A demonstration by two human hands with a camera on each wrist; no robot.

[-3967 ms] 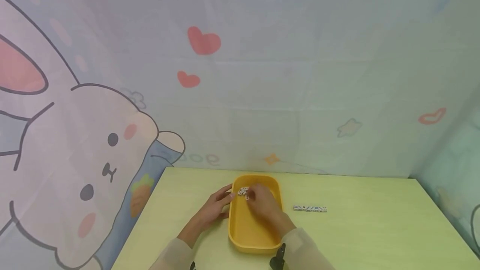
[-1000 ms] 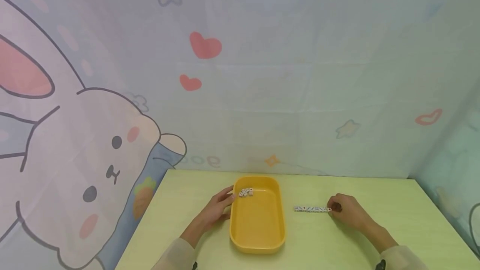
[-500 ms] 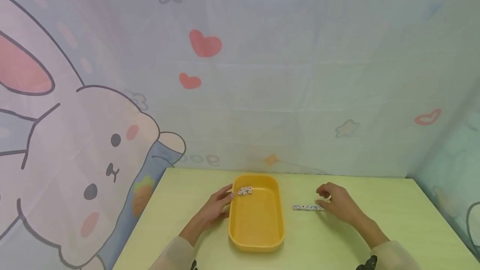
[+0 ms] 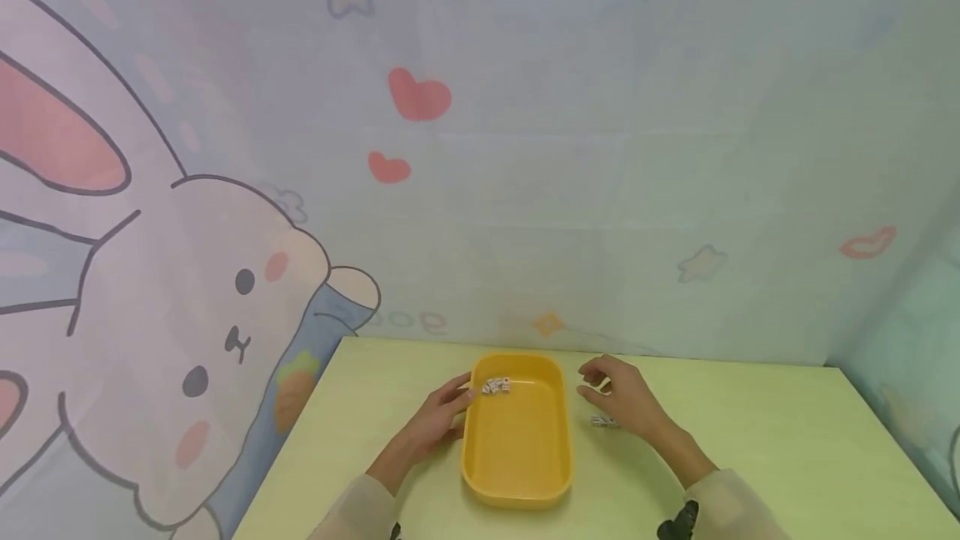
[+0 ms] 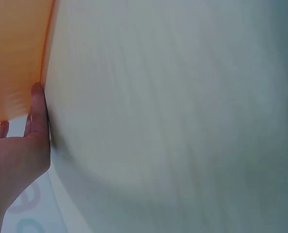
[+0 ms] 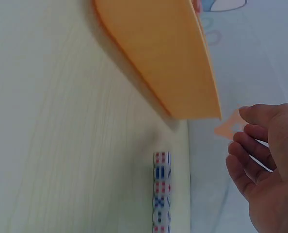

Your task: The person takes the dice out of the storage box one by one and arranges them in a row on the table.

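Several small white dice (image 4: 497, 386) lie together in the far left corner of the yellow tray (image 4: 517, 500). My left hand (image 4: 432, 422) rests against the tray's left side, its fingers along the wall; the left wrist view shows the same hand (image 5: 23, 155) touching the orange-looking wall (image 5: 18, 53). To the right of the tray, my right hand (image 4: 626, 398) is above a straight row of dice (image 4: 603, 422) and hides most of it. In the right wrist view that hand (image 6: 265, 160) has bent, parted fingers with nothing between them, beside the dice row (image 6: 161, 194).
A light green-yellow table (image 4: 765, 440) carries the tray and the row. Behind it hangs a cloth backdrop (image 4: 540, 232) printed with a rabbit, hearts and stars. A dark cable (image 4: 955, 461) shows at the right edge.
My right hand went from the tray to the row's right end, let go of a die there, and has moved back left toward the tray. My left hand has stayed at the tray.
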